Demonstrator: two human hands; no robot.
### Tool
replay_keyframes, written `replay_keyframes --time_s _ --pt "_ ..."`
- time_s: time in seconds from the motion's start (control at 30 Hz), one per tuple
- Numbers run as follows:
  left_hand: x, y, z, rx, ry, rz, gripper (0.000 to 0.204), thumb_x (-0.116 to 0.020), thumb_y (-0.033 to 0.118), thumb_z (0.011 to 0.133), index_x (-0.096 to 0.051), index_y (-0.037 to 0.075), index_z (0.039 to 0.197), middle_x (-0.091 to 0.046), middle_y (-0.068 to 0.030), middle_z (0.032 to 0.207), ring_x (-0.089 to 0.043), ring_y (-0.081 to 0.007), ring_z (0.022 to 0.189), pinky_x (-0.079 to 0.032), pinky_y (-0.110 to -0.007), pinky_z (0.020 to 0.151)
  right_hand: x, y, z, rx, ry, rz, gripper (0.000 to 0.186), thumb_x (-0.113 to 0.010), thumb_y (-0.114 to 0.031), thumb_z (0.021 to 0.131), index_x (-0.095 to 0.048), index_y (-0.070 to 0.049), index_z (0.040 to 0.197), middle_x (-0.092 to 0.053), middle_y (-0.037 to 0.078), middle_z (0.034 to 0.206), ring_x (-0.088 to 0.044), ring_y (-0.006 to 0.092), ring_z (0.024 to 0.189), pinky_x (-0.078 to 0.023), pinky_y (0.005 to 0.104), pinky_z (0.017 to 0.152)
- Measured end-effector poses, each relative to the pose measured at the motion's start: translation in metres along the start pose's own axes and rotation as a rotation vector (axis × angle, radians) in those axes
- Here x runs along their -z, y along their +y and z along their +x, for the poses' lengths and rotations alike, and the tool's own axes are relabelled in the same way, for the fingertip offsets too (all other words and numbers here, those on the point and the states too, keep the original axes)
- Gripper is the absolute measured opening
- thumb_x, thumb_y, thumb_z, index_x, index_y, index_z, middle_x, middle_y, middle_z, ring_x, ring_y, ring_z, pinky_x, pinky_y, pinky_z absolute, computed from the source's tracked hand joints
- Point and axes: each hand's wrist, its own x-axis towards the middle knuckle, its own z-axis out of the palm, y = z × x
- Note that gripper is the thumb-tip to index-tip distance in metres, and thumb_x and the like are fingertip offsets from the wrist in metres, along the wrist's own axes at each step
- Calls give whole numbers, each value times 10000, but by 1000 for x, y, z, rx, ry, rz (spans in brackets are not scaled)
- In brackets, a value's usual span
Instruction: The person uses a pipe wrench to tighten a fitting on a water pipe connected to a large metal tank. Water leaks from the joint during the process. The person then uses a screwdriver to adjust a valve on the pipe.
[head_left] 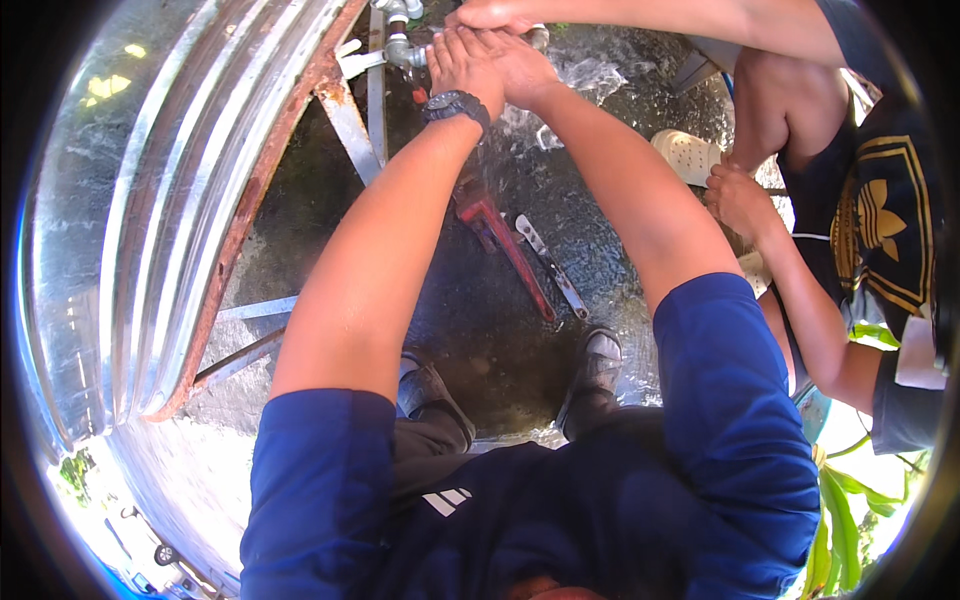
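Note:
My left hand [462, 60], with a black watch [455, 105] on its wrist, and my right hand [520, 66] are pressed together around a grey pipe fitting [402, 52] at the top of the view. Water sprays out around them [590, 72]. Another person's hand [490, 14] grips the same pipe from above. What my fingers close on is hidden behind the hands.
A large corrugated metal tank [150, 200] with a rusty rim curves along the left. A red pipe wrench [500, 245] and a steel wrench [550, 265] lie on the wet ground. A crouching person [860, 220] in a dark shirt is at right, white sandal [688, 155] nearby.

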Motion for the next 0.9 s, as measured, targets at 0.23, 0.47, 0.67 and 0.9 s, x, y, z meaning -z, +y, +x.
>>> replay_keyframes --time_s 0.23,0.47,0.67,0.9 --pt "-21 -10 13 -59 -81 27 763 -633 276 894 -349 -93 1498 -397 -315 1514 -341 -437 1471 -217 -516 1258 32 -5 -63 -70 154 7 361 -660 -178 917 -688 -130 1274 -638 119 1314 -623 316 1190 -517 421 1014" --pt "-41 -26 37 -213 -53 185 431 -622 171 864 -602 -35 1241 -575 -235 1235 -553 -384 1173 -430 -474 1057 22 -98 -229 -915 -761 209 400 -769 -350 831 -719 -45 1086 -738 234 1072 -719 407 1022 -580 500 902" --pt "-49 -22 37 -193 -95 124 367 -504 184 954 -598 -39 1230 -592 -232 1225 -536 -380 1217 -395 -513 1073 16 -126 -254 -900 -853 161 435 -756 -294 811 -694 -2 1127 -737 242 1084 -714 409 1063 -574 497 930" --pt "-38 11 35 -22 -118 219 540 -458 271 995 -547 -48 1421 -531 -259 1447 -460 -411 1382 -266 -560 1203 29 -125 -249 -901 -785 -7 490 -641 -288 882 -555 33 1243 -665 320 1209 -716 440 1028 -579 493 910"
